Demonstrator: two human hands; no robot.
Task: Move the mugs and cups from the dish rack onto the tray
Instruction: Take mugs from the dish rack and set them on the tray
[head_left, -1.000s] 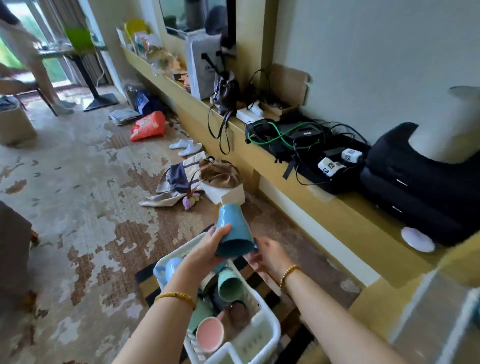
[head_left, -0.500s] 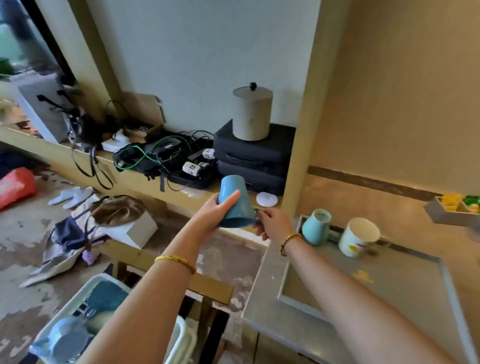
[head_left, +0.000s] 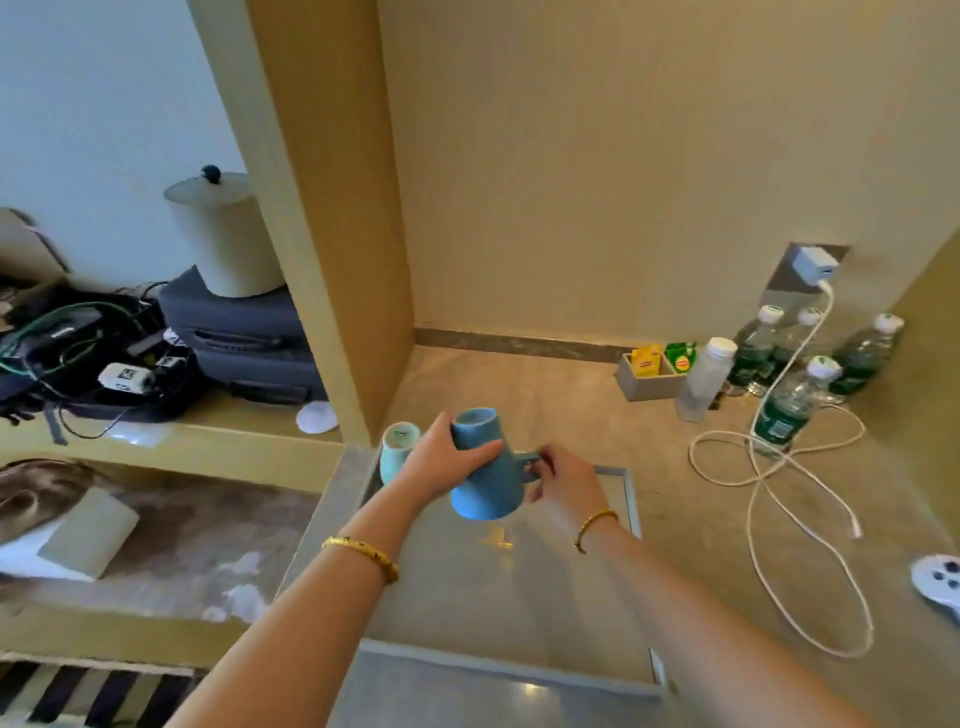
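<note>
The left hand (head_left: 441, 460) wraps its fingers around the body of a blue mug (head_left: 483, 467), which is held upside down and tilted, base toward the wall, mouth toward the camera. The right hand (head_left: 563, 483) pinches the mug's handle at its right side. Both hands carry the mug in the air above the far part of a grey tray (head_left: 631, 499), not touching it. Each wrist wears a gold bracelet (head_left: 363, 551).

Just left of the left hand, a pale blue cup (head_left: 397, 449) stands upright in the tray's far left corner, partly hidden behind the fingers. A small yellow mark lies on the tray floor under the mug.

The tray sits on a beige counter (head_left: 545, 389). To the right, well apart from the tray, a white cable (head_left: 769, 499) loops over the counter from a white charger (head_left: 818, 265) in the wall. Water bottles (head_left: 784, 405) stand near it, beside a small box of tea bags (head_left: 652, 371). A wooden post (head_left: 332, 208) rises just behind the tray's left corner; beyond it, a shelf holds dark cases (head_left: 244, 343) and tangled cords.
</note>
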